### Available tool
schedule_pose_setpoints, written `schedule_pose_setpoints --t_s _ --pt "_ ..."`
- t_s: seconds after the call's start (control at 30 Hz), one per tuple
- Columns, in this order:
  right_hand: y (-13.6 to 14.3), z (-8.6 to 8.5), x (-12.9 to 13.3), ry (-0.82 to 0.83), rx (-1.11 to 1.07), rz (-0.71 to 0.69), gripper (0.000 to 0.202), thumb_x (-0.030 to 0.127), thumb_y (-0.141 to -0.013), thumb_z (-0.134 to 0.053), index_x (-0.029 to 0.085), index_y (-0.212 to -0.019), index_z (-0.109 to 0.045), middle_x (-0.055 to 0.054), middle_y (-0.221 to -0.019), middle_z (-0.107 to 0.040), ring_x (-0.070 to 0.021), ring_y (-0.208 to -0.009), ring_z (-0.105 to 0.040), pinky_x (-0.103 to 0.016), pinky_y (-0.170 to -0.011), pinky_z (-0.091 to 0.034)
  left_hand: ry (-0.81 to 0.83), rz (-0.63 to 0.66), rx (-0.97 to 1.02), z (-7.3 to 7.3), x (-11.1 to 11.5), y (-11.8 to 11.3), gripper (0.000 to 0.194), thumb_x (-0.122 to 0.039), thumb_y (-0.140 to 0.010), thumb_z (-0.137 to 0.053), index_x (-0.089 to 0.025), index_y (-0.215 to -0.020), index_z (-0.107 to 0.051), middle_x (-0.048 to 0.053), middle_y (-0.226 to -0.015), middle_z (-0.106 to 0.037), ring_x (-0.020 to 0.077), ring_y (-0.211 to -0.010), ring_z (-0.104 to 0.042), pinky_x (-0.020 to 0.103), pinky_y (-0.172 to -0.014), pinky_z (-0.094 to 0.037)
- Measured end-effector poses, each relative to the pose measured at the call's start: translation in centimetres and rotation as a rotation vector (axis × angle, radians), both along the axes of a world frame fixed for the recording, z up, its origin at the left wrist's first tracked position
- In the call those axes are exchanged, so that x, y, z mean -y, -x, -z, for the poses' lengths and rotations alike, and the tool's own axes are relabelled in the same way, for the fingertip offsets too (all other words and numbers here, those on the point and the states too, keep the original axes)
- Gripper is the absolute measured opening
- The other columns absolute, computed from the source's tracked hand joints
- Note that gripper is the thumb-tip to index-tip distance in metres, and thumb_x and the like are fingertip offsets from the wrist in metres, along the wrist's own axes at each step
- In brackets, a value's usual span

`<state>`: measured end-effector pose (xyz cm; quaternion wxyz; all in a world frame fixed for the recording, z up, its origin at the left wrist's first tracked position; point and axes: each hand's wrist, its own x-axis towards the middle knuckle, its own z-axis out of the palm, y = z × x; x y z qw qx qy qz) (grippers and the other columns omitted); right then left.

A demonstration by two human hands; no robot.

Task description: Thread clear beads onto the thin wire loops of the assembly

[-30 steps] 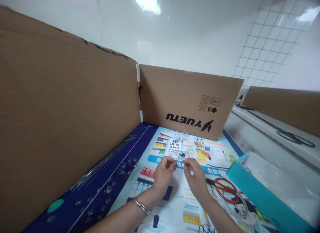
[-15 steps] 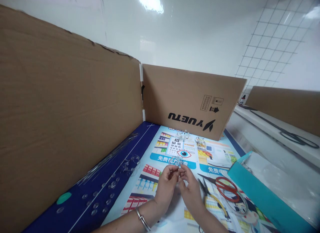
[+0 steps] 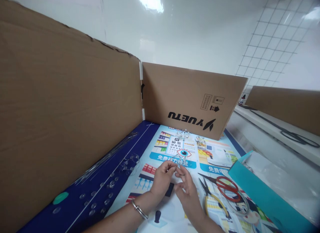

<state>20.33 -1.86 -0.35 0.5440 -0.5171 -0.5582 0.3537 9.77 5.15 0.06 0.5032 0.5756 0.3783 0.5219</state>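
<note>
My left hand (image 3: 163,179) is closed in a pinch, its fingertips at the near end of a piece of clear beads (image 3: 183,155), apparently strung on thin wire. My right hand (image 3: 187,189) is beside it with its thumb apart from the fingers; its upper fingertips come close to the pinch, and whether they touch the piece is not clear. Fine wire between the hands is too small to make out. Right of my right hand lie yellow-handled pliers (image 3: 212,198) and red-handled scissors (image 3: 226,188). Beyond my hands sit two more clear beaded clusters, one (image 3: 182,135) left of the other (image 3: 200,142).
Loose clear beads (image 3: 93,205), a beaded wire tangle (image 3: 130,163) and thin wires (image 3: 105,158) lie on the blue strip at left. A wire coil (image 3: 241,206) is by the scissors. Cardboard panels (image 3: 70,102) stand left and behind; a teal box (image 3: 265,193) sits right.
My right hand's thumb and fingers have spread away from my left hand, which stays pinched. The bead piece has shifted slightly right and away from me.
</note>
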Motion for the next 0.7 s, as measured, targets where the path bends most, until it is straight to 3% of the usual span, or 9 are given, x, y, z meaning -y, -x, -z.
schedule_pose_setpoints --t_s 0.37,0.7 --pt "0.3 1.3 0.1 -0.018 0.254 0.05 0.066 0.012 -0.071 -0.047 0.026 -0.133 -0.028 -0.007 -0.131 -0.041 -0.0227 -0.116 -0.042 -0.032 -0.081 -0.045 -0.054 0.067 -0.196 -0.1 -0.4 0.3 0.012 -0.011 -0.072 -0.045 -0.019 -0.071 -0.054 -0.001 -0.064 -0.062 0.0151 -0.063 -0.06 0.025 -0.061 -0.044" --pt "0.7 1.3 0.2 -0.027 0.228 0.06 0.062 0.011 -0.071 -0.046 0.024 -0.13 -0.032 -0.008 -0.127 -0.043 -0.0216 -0.108 -0.048 -0.032 -0.076 -0.049 -0.062 0.007 -0.296 -0.4 0.0 0.4 0.01 -0.011 -0.071 -0.044 -0.019 -0.071 -0.051 -0.003 -0.064 -0.059 0.0128 -0.061 -0.057 0.023 -0.059 -0.043"
